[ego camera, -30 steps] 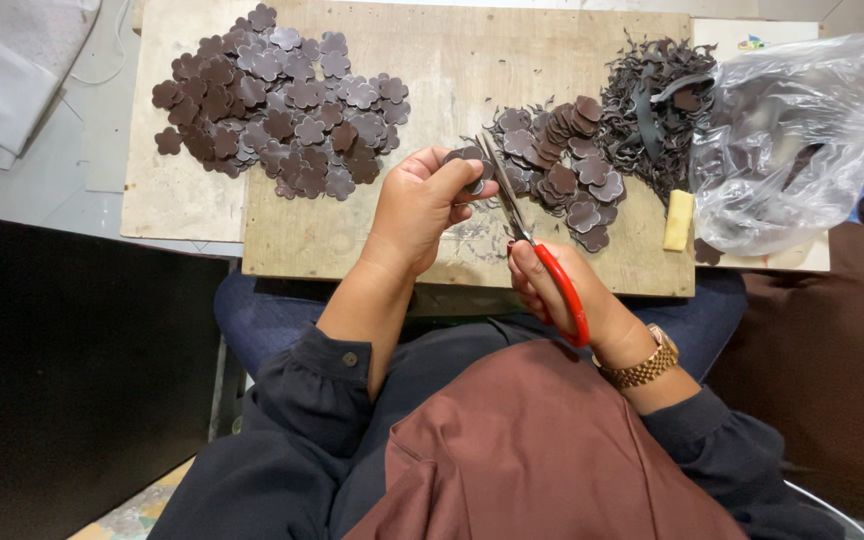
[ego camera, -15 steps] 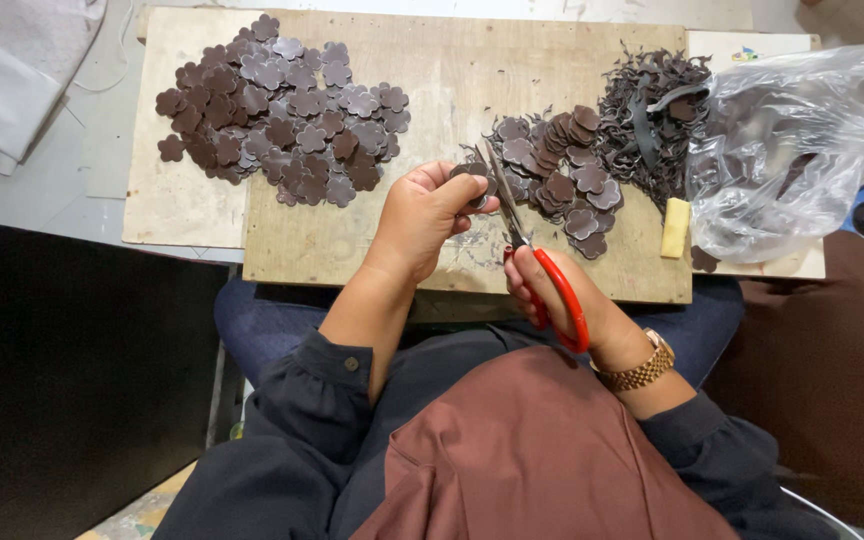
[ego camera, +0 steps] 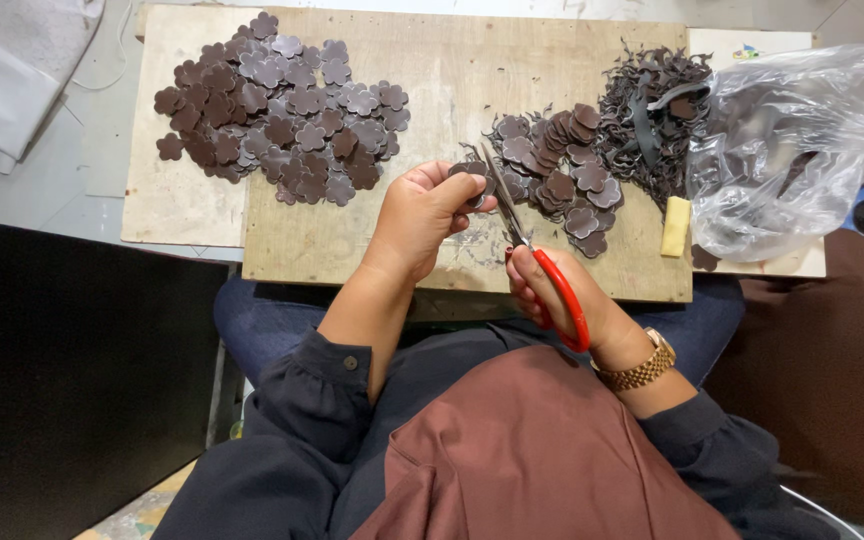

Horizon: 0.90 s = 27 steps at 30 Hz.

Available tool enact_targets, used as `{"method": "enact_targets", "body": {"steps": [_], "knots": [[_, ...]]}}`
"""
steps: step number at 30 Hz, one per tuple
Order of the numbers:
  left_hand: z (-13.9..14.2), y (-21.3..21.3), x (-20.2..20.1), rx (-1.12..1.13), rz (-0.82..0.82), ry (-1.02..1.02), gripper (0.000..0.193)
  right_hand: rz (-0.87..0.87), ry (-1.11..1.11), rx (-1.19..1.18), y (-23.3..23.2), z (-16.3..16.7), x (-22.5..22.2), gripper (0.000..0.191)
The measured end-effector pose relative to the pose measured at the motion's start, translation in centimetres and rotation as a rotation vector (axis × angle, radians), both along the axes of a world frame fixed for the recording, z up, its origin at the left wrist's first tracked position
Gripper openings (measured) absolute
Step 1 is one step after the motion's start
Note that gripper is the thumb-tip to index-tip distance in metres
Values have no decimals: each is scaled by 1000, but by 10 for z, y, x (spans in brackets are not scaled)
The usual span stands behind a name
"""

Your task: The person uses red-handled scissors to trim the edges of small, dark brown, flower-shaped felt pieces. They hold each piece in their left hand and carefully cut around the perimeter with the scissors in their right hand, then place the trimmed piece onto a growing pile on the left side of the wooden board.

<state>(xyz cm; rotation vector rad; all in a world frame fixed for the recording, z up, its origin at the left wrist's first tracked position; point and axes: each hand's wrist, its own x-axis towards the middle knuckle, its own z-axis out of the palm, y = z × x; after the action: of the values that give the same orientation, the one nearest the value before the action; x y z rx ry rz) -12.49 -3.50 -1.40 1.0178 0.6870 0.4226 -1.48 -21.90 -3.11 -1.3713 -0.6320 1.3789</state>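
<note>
Fingers (ego camera: 467, 190) of the left hand (ego camera: 422, 215) pinch a small brown flower-shaped leather piece (ego camera: 472, 172) at its near edge, closed tight on it and holding it just above the wooden board (ego camera: 432, 100). The right hand (ego camera: 562, 295) has its fingers curled through the red handles of the scissors (ego camera: 537, 260), closed around them; the blades point away from the body and meet the piece at its right side, and they look only slightly parted, though the exact gap is too small to tell. Judging from this, the trimming goes best if the left hand turns the piece into the blades while the scissors stay steady, taking short snips near the pivot and keeping the pinching fingertips clear of the cutting line. Beyond the piece and to its left, a wide spread of flower shapes (ego camera: 282, 110) lies on the board. Just to the right of the piece sits a smaller stack of shapes (ego camera: 562, 170), then a tangle of dark offcuts (ego camera: 652, 110), a pale yellow block (ego camera: 675, 226) and a clear plastic bag (ego camera: 792, 150).
</note>
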Motion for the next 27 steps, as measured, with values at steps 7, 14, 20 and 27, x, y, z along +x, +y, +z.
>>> {"method": "enact_targets", "body": {"steps": [7, 14, 20, 27], "knots": [[2, 0, 0, -7, 9, 20, 9, 3, -28, -12, 0, 0, 0, 49], [-7, 1, 0, 17, -8, -41, 10, -11, 18, -2, 1, -7, 0, 48], [-13, 2, 1, 10, -26, -31, 10, -24, 1, -41, 1, -8, 0, 48], [-4, -3, 2, -30, -73, 27, 16, -39, 53, -18, 2, -7, 0, 47]]}}
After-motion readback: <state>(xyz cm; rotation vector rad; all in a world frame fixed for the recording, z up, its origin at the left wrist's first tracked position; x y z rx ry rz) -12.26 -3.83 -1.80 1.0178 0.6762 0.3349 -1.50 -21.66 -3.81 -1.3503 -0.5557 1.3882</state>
